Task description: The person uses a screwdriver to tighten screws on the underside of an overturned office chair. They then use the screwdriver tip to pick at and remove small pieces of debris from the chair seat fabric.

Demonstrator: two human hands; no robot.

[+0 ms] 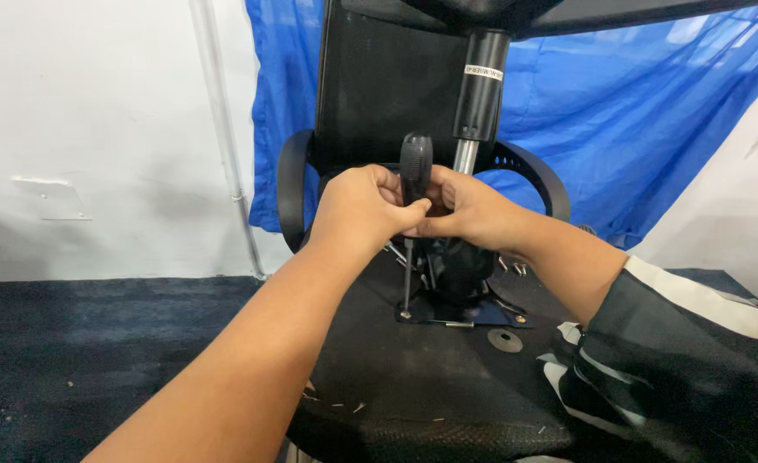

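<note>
Blue tarp behind: left hand (363,206) and right hand (465,210) clasp screwdriver (415,167) upright on plate (469,313) screw (tilting risks slipping off).

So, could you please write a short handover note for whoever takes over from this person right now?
Left hand: closed around the black-handled screwdriver, just below the handle's top.
Right hand: also on the screwdriver, from the other side.
The screwdriver stands upright, its tip at a screw in the front left corner of the metal mounting plate on the upturned chair seat.
The gas cylinder rises behind the hands.
A loose washer lies on the seat beside the plate.
Done: plate sits on the seat. Whether any screw is tight cannot be told.
Left: the screw under the tip is being worked.
</note>
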